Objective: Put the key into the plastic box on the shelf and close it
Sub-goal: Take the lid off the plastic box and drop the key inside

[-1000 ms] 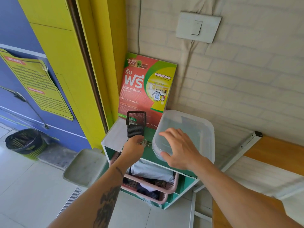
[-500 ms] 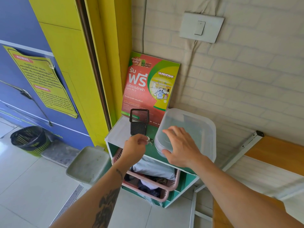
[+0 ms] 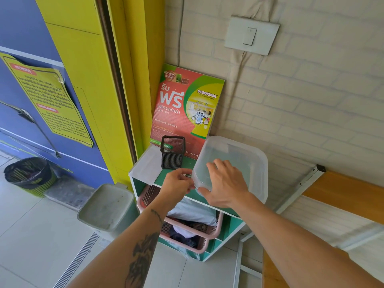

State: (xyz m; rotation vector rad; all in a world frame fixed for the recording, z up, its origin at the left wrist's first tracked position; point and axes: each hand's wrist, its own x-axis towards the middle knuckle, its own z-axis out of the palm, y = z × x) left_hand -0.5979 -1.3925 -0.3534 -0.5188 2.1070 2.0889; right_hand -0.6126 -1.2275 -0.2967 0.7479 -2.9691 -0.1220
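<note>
Left hand [image 3: 178, 181] pinches the key [image 3: 188, 175] at the shelf's [image 3: 145, 161] front edge; right hand [image 3: 223, 183], spread, grips the box [image 3: 245, 161] lid to open it.

Two hands in frame, left hand [image 3: 176, 185] and right hand [image 3: 225, 185]. One plastic box [image 3: 243, 161], one key [image 3: 188, 175], one mesh cup [image 3: 172, 151], one poster [image 3: 187, 110], one pink basket [image 3: 187, 229], two bins, grey bin [image 3: 106, 206] and black bin [image 3: 28, 173].
</note>
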